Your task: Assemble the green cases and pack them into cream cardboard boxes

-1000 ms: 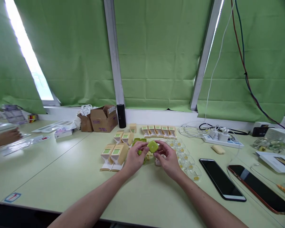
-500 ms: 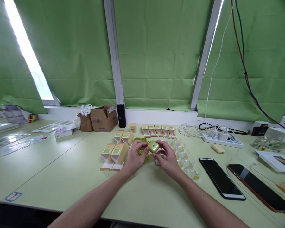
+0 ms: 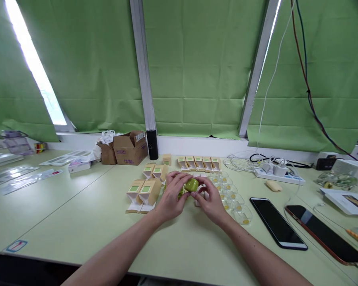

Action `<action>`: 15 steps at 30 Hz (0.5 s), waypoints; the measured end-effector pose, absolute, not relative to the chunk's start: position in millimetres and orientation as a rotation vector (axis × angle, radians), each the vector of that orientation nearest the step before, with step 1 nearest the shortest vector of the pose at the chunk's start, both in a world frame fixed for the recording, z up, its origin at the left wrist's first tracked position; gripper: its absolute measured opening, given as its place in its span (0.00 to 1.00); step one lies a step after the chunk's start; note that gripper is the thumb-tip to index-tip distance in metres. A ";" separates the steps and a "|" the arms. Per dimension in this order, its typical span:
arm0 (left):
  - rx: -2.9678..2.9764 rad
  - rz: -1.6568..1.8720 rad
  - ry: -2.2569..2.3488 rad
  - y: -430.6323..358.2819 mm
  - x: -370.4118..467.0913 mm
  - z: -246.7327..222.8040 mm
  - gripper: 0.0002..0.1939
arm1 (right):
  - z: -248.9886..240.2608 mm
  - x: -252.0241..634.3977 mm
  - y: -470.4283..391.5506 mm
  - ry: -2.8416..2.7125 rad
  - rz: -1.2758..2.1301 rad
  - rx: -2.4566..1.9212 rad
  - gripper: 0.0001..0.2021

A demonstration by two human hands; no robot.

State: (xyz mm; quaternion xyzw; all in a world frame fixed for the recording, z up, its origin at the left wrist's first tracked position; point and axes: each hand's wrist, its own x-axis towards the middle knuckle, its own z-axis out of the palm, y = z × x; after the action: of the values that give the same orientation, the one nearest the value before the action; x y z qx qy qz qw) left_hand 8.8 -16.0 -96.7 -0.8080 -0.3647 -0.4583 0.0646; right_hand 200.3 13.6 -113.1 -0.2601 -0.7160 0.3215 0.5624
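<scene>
A small glossy green case (image 3: 191, 185) is held between both hands above the middle of the table. The fingers of my left hand (image 3: 172, 196) close on its left side, the index finger lying over the top edge. My right hand (image 3: 209, 200) pinches the case from the right with thumb and fingers. More green pieces (image 3: 180, 193) are partly hidden behind my left hand. Several clear plastic shells with yellow spots (image 3: 233, 197) lie just right of my right hand. Open beige boxes with green labels (image 3: 149, 192) stand left of my left hand.
A row of small beige boxes (image 3: 199, 164) stands behind the hands. Two phones (image 3: 278, 223) (image 3: 326, 233) lie at the right. Farther back are a power strip (image 3: 295, 179) with cables, a cardboard box (image 3: 130, 149) and a black cylinder (image 3: 152, 145).
The green case has been tilted, so its side shows in place of its top face. My left fingers have shifted up and over, covering more of the green pieces behind.
</scene>
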 end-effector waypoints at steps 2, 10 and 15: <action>-2.451 -1.354 -1.134 -15.9 8.8 -97.7 0.30 | -112.2 200.1 12.4 -1.700 0.710 -0.614 0.18; -2.405 -1.579 -1.271 -12.9 7.6 -94.6 0.25 | -112.2 204.0 14.5 -1.756 0.501 -0.739 0.16; -2.272 -1.903 -1.500 -1.8 0.2 -97.2 0.23 | -112.4 205.5 10.2 -2.190 0.134 -0.810 0.12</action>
State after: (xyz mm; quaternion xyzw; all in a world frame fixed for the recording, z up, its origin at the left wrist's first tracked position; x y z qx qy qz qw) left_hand 0.2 -1.8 -97.2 -0.6813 -0.4497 -0.5706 -0.0898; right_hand 205.5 10.2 -112.4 -0.3190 -0.8618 0.0529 0.3908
